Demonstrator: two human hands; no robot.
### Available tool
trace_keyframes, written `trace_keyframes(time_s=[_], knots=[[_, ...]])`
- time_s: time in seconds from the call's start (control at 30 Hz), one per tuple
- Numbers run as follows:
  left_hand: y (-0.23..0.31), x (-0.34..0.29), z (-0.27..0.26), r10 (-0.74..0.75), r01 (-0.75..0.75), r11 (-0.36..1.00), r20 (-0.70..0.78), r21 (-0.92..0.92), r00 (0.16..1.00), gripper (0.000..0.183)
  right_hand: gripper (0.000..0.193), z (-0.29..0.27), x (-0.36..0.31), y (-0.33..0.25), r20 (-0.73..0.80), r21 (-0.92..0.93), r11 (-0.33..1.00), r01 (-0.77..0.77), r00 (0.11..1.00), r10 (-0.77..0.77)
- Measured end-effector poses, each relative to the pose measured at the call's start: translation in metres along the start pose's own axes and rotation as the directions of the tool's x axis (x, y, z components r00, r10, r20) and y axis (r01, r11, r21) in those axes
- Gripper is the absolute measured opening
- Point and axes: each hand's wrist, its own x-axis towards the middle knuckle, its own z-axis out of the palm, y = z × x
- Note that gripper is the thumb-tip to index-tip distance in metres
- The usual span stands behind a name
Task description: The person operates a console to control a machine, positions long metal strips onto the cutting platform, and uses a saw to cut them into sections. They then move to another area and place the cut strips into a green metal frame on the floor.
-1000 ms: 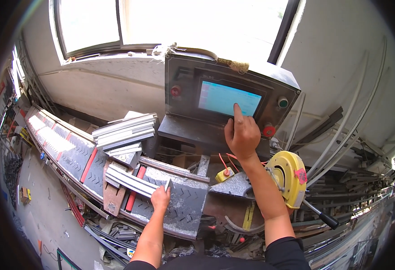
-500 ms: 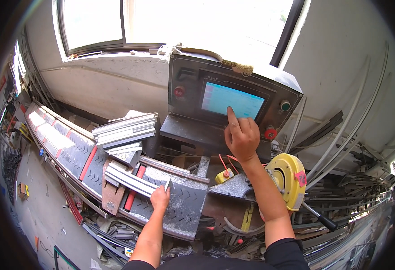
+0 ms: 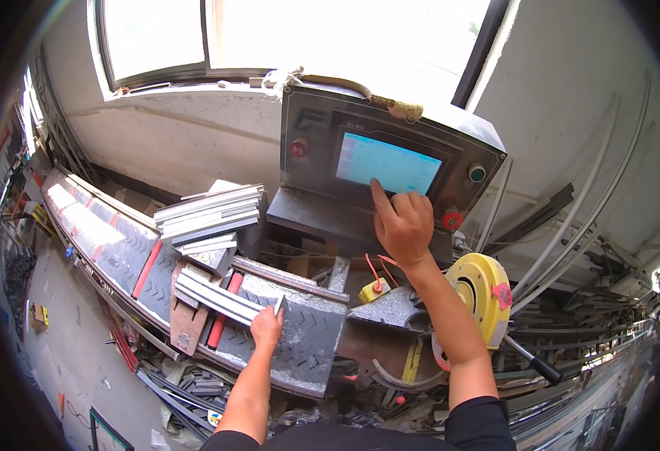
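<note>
My left hand [image 3: 267,328] is closed around the near end of some silvery metal profiles [image 3: 221,295]. They lie lengthwise on a grey, chevron-marked roller table [image 3: 300,353], across a red roller [image 3: 226,310]. My right hand [image 3: 406,225] is raised to a metal control box [image 3: 307,180]. Its index finger is stretched out at the lower edge of the lit blue touchscreen [image 3: 390,160], the other fingers curled with nothing in them. Beside the screen are a red button [image 3: 298,147] on the left, and a green button [image 3: 477,174] above a red knob [image 3: 452,219] on the right.
A stack of metal profiles [image 3: 209,214] rests behind the table. Below my right forearm stands a yellow-guarded saw [image 3: 479,289] with a black-gripped lever [image 3: 544,368]. Long bars [image 3: 570,323] crowd the right side. Offcuts [image 3: 202,387] lie below the table. A window [image 3: 330,37] is behind.
My right index finger has shifted slightly left along the lower part of the screen. The left hand and the profiles stay in place.
</note>
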Motion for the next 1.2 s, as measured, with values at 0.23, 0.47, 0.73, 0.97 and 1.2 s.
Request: trace_keyframes(time_s=[0.23,0.47,0.73,0.97,1.2], knots=[[-0.002,0.001,0.003,-0.008,0.008,1.000,0.014,0.001,1.000,0.040,0.037,-0.026,-0.021,0.025,0.024,0.008,0.998,0.069,0.997,-0.069],[0.001,0.000,-0.004,-0.009,0.009,1.000,0.027,-0.020,1.000,0.038,0.039,-0.017,-0.022,0.024,0.073,-0.049,0.998,-0.030,0.997,0.033],[-0.002,0.000,0.001,0.019,-0.019,1.000,-0.001,0.012,1.000,0.039,0.038,-0.020,-0.026,0.024,-0.042,0.023,1.000,0.007,0.999,-0.006],[-0.001,-0.001,0.001,0.016,-0.015,1.000,-0.017,0.009,1.000,0.039,0.031,-0.018,-0.023,0.025,-0.017,-0.021,0.997,-0.080,0.997,0.080],[-0.008,0.005,0.001,0.007,-0.007,1.000,-0.011,0.018,1.000,0.041,0.020,-0.026,-0.017,0.024,-0.128,0.095,0.995,0.033,0.992,-0.021]])
